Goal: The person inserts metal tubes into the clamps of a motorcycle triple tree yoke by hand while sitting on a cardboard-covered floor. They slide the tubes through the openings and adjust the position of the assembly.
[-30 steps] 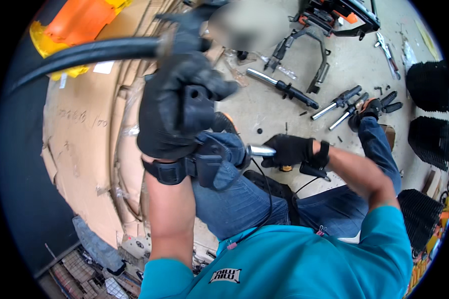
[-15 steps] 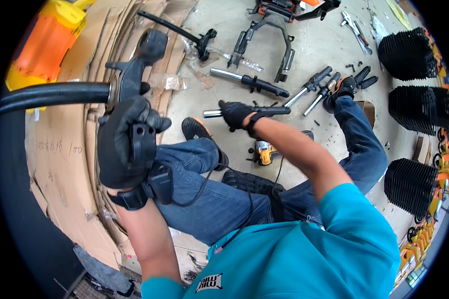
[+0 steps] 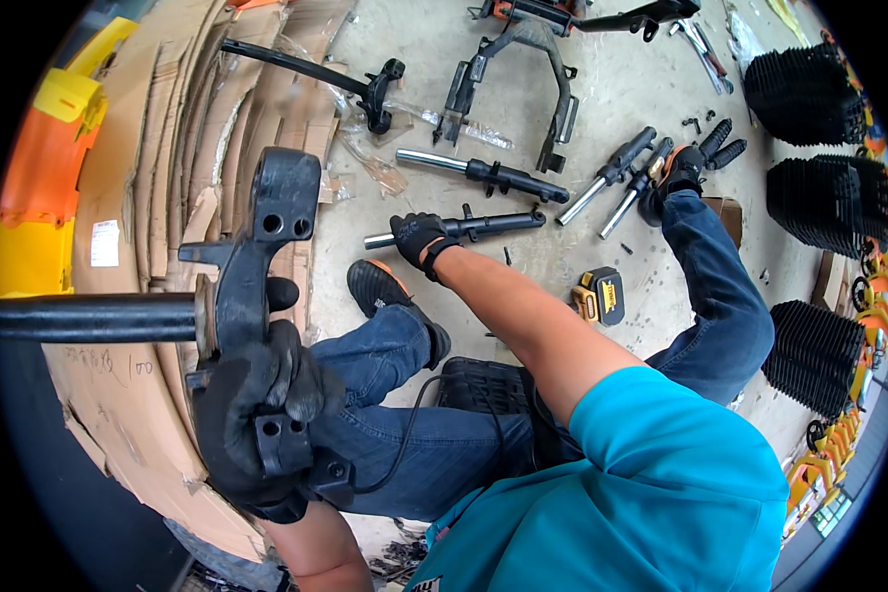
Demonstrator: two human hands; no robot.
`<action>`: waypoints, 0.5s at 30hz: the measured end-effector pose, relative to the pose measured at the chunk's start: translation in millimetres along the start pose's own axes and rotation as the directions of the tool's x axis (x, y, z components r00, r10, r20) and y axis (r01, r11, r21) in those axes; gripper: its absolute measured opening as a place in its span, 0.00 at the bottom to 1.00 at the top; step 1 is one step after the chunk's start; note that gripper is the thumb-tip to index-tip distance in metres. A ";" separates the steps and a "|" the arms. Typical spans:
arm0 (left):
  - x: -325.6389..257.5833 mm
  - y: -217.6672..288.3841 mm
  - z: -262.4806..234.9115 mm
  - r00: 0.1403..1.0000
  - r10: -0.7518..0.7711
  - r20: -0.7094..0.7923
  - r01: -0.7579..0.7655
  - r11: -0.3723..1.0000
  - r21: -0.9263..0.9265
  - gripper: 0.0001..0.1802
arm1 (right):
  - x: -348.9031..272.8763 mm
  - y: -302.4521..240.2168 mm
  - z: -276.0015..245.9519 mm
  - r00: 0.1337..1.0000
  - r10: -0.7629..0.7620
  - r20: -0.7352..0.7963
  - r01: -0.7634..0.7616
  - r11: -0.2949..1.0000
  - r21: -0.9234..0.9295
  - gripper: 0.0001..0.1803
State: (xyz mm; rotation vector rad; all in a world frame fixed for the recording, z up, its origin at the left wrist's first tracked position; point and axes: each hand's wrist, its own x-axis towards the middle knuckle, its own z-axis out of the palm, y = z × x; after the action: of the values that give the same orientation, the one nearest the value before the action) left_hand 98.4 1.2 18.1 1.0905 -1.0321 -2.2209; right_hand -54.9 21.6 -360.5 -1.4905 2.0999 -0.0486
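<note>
My left hand (image 3: 257, 424), in a black glove, is wrapped round a black steering stem with a fork clamp (image 3: 243, 286). The stem's tube points left, and round clamp holes show above and below the fingers. Farther out on the floor, my right hand (image 3: 419, 239), also gloved, closes round the silver tube end of a fork leg (image 3: 503, 224). The leg's black lower part reaches right. Just beyond lies another fork leg (image 3: 518, 181). Two more, a fork leg (image 3: 612, 170) and a fork leg (image 3: 637, 187), lie by my right foot.
A yellow and black power tool (image 3: 600, 296) rests on the floor between my legs. Flattened cardboard (image 3: 118, 395) lies at left. Beyond are a stem (image 3: 296, 67), a black frame (image 3: 533, 39) and wrenches (image 3: 703, 57). Black crates (image 3: 814, 355) line the right.
My right hand has moved left with the fork leg, which has turned so its bracket shows. The stem in my left hand sits lower in view. My head view has shifted.
</note>
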 end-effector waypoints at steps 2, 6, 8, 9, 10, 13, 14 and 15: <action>2.5 -0.3 -0.7 1.000 -0.007 0.014 0.007 1.000 0.005 0.29 | 0.8 1.5 -0.1 0.999 0.013 -0.032 -0.014 0.999 -0.029 0.12; 3.2 -0.5 1.6 0.999 -0.011 0.037 0.009 0.998 0.057 0.30 | 0.3 11.9 0.4 0.990 -0.007 -0.137 0.001 0.999 -0.046 0.10; -0.2 -1.2 8.6 0.999 -0.024 0.036 0.021 0.996 0.091 0.30 | -4.5 14.6 -0.2 0.986 -0.019 -0.169 0.011 0.999 -0.045 0.10; -0.8 0.1 13.1 0.999 -0.035 0.033 0.031 0.994 0.103 0.30 | -4.9 17.8 -3.2 0.979 -0.025 -0.200 0.017 0.999 -0.042 0.09; -0.7 2.0 16.1 0.998 -0.047 0.031 0.043 0.992 0.116 0.30 | -7.0 22.5 -5.8 0.972 -0.030 -0.232 0.022 0.999 -0.038 0.09; 0.3 2.3 12.1 0.992 -0.118 0.051 0.115 0.991 0.065 0.28 | -25.2 34.3 -41.1 0.948 0.053 -0.314 0.021 0.974 0.226 0.09; 0.2 -0.9 10.3 0.988 -0.149 0.025 0.147 0.987 0.063 0.26 | -29.3 50.4 -55.9 0.917 0.022 -0.399 0.106 0.950 0.295 0.09; 0.2 -2.0 7.8 0.991 -0.119 0.060 0.112 0.987 0.117 0.21 | -39.6 57.7 -78.4 0.859 0.065 -0.507 0.153 0.914 0.377 0.09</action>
State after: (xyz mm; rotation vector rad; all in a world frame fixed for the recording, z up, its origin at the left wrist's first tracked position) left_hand 91.8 5.6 19.6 1.1580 -1.1626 -2.3288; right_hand -131.5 56.4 -297.5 -1.3611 2.2567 -0.9430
